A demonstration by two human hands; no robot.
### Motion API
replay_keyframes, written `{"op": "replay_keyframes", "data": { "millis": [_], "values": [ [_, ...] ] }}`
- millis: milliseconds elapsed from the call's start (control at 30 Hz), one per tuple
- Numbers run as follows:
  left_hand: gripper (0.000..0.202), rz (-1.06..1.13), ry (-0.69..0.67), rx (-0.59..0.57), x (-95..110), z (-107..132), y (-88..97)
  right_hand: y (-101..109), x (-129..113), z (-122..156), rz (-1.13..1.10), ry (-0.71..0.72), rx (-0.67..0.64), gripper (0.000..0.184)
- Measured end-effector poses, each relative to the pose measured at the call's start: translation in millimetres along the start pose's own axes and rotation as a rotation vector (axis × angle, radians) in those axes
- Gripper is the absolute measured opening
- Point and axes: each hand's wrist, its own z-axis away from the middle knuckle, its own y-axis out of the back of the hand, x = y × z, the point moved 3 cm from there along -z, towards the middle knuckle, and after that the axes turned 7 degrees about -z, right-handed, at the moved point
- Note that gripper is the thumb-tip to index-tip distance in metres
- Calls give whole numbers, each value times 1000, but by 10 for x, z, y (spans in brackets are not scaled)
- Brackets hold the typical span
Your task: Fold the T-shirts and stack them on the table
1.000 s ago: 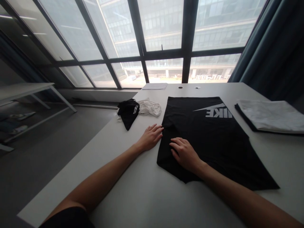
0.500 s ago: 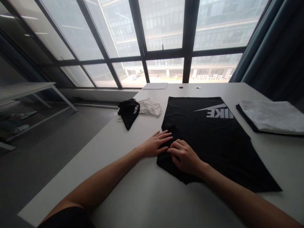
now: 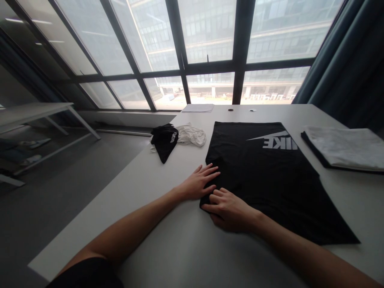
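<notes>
A black T-shirt (image 3: 270, 176) with a white logo lies folded flat on the white table (image 3: 186, 248). My left hand (image 3: 199, 182) rests flat at the shirt's left edge, fingers spread and reaching onto the cloth. My right hand (image 3: 229, 210) lies on the shirt's near left corner, fingers bent and pointing left, pressing on the cloth; whether it pinches the edge I cannot make out.
A small black garment (image 3: 164, 141) and a crumpled white one (image 3: 192, 135) lie at the table's left edge. A folded white and black stack (image 3: 345, 148) sits at the right. A sheet of paper (image 3: 198, 108) lies near the window. A second table (image 3: 33, 112) stands left.
My right hand slid towards me and left, from the shirt's middle-left to its near left corner. My left hand moved a little right, onto the shirt's edge.
</notes>
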Motion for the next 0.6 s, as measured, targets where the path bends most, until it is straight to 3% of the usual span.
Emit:
{"op": "replay_keyframes", "data": {
  "millis": [167,367,600],
  "values": [
    [60,-56,34,-36,22,1,-35,-23,9,2,0,29,6,29],
    [60,-89,41,-44,20,3,-54,-41,18,-2,-16,35,116,32],
    [56,-14,54,-13,5,-16,-12,-53,34,-18,-2,-23,34,27]
  ]
}}
